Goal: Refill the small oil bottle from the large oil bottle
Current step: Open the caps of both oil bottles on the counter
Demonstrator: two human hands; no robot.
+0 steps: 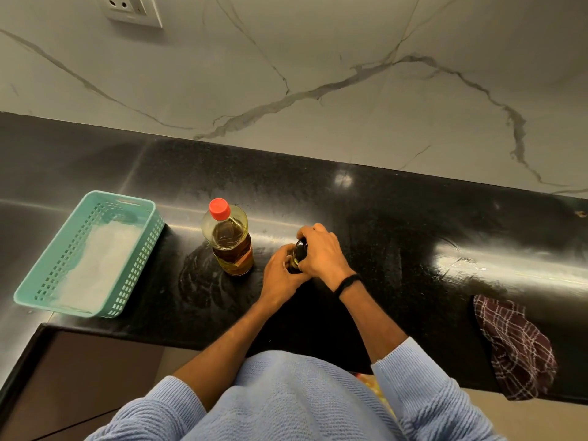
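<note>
From the head camera, both hands meet at the middle of the black surface [413,224]. The small oil bottle [298,253] stands there, mostly hidden between them. The left hand [280,276] curls round its lower body from the near-left side. The right hand [321,249] closes over the top, fingers wrapped round the dark cap, and a black wristband [347,283] sits on that wrist. Whether the cap is seated or loosened, I cannot tell.

Just to the left, apart from the hands, the large oil bottle [230,241] stands upright with its red cap [219,209] on. Golden oil shows through its clear wall.

Further left, near the front edge of the surface, a teal slotted basket [140,262] lies with something white [98,265] spread over its floor. Over on the right, a dark checked cloth [515,348] hangs over the front edge. Behind it all rises a grey-veined marble wall [318,58], with a socket plate [132,9] at the top left. Light blue ribbed sleeves [413,383] fill the bottom of the view.
</note>
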